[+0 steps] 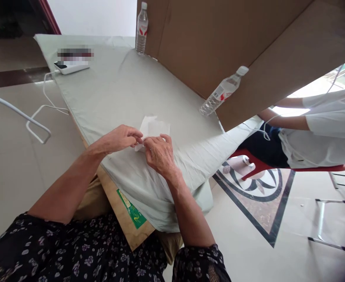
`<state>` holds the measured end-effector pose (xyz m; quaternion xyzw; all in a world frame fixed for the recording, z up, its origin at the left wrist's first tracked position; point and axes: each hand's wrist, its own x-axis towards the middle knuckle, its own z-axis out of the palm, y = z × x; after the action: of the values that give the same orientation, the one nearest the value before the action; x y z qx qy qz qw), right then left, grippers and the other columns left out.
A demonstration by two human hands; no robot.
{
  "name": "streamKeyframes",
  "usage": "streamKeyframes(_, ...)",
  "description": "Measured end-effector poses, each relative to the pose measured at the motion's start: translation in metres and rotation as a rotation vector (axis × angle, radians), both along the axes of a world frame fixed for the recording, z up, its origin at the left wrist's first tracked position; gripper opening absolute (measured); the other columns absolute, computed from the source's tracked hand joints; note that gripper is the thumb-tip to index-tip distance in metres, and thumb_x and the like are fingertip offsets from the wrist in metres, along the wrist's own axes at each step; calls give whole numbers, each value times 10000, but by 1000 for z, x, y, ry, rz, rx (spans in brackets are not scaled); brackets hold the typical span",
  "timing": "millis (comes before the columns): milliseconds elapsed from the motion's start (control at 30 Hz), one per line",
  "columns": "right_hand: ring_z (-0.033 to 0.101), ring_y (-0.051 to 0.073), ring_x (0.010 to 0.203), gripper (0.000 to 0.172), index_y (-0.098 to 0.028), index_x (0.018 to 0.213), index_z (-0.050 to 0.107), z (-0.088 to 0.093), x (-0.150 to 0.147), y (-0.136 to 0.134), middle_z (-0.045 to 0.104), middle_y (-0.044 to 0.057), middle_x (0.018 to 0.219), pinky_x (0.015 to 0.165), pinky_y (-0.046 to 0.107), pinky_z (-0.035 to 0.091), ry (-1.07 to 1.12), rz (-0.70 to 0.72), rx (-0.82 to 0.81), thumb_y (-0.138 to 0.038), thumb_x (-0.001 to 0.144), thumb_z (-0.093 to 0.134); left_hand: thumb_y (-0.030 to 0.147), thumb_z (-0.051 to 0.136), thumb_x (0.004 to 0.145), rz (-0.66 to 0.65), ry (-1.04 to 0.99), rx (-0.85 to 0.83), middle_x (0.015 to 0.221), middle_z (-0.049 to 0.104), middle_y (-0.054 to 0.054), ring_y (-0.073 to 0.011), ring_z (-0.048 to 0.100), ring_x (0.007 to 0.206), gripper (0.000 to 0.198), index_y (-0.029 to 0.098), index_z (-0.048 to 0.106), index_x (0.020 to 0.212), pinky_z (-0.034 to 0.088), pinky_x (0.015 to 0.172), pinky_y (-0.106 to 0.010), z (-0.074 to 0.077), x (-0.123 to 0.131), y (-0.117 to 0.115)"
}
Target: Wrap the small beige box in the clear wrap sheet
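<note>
A thin white sheet (158,127), folded or in layers, lies on the cloth-covered table in front of me; it looks like paper or tissue. My left hand (122,139) is at the sheet's left edge, with its fingers bent together and the tips at the edge. My right hand (160,154) comes over the near edge, its fingers curled down and pinching there. The fingertips of both hands almost meet at the sheet's lower left corner. The right hand's fingers partly hide that corner.
A pale cloth (113,90) covers the table. Two water bottles (142,31) stand by a tall cardboard partition (196,47), the nearer one leaning in view. A white device (72,67) with a cable sits far left. Another person in a white shirt (325,133) sits beyond the partition.
</note>
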<state>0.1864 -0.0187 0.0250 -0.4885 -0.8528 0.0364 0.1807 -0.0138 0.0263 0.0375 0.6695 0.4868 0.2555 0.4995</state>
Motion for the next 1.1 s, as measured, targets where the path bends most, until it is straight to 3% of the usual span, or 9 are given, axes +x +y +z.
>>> streamKeyframes(100, 688, 226, 1011, 241, -222, 973, 642, -1, 1, 0, 802, 50, 1048, 1165, 419, 284, 21, -11, -21, -57, 886, 490, 274, 568, 735, -54, -2, 144, 989, 786, -58, -200, 714, 876, 437, 174, 752, 1118, 586, 844, -352, -10, 1, -7)
streamKeyframes(300, 714, 228, 1055, 240, -231, 945, 661, -3, 2, 3, 813, 49, 1049, 1174, 448, 313, 93, -15, -74, -61, 869, 509, 229, 567, 831, 63, 139, 457, 1019, 715, -68, -167, 649, 810, 339, 167, 741, 1116, 569, 849, -345, -34, 20, -19)
streamKeyframes(433, 665, 255, 1258, 194, -246, 954, 698, 2, 19, -6, 794, 59, 1207, 1161, 465, 371, 261, 7, -69, -127, 888, 559, 212, 555, 887, 47, 227, 550, 1136, 669, -103, -175, 666, 857, 281, 172, 757, 1079, 575, 858, -340, -36, 25, -20)
streamKeyframes(533, 666, 277, 1245, 160, -235, 1008, 714, 3, 45, -19, 765, 103, 1257, 1103, 477, 450, 433, -200, -31, -266, 925, 581, 228, 550, 916, 42, 310, 564, 1270, 632, -129, -157, 660, 796, 284, 171, 764, 1094, 584, 834, -352, -38, 25, -22)
streamKeyframes(667, 724, 249, 892, 460, -185, 1244, 660, -5, 71, -26, 766, 137, 1178, 887, 448, 558, 510, -543, -308, -460, 876, 653, 207, 558, 913, 52, 357, 625, 1334, 624, -139, -217, 691, 964, 281, 183, 769, 1097, 588, 917, -389, -42, 24, -24)
streamKeyframes(767, 727, 242, 864, 721, -128, 1439, 547, -12, 69, -17, 764, 136, 1147, 936, 451, 545, 495, -615, -485, -532, 856, 677, 200, 553, 917, 25, 343, 673, 1300, 665, -140, -274, 672, 1146, 292, 183, 774, 1107, 571, 1007, -417, -44, 23, -21)
streamKeyframes(967, 702, 314, 1057, 910, -91, 1528, 466, -21, 41, 12, 740, 138, 1085, 966, 450, 535, 526, -685, -457, -577, 801, 719, 212, 566, 903, -45, 317, 720, 1267, 719, -105, -275, 666, 1181, 296, 211, 780, 1108, 569, 1012, -416, -46, 21, -9)
streamKeyframes(1100, 677, 261, 922, 891, -114, 1534, 434, -29, 29, 18, 729, 97, 1028, 903, 424, 544, 647, -651, -375, -460, 769, 733, 208, 558, 905, -82, 350, 733, 1207, 737, -95, -266, 679, 1099, 273, 213, 786, 1054, 573, 968, -409, -43, 22, -6)
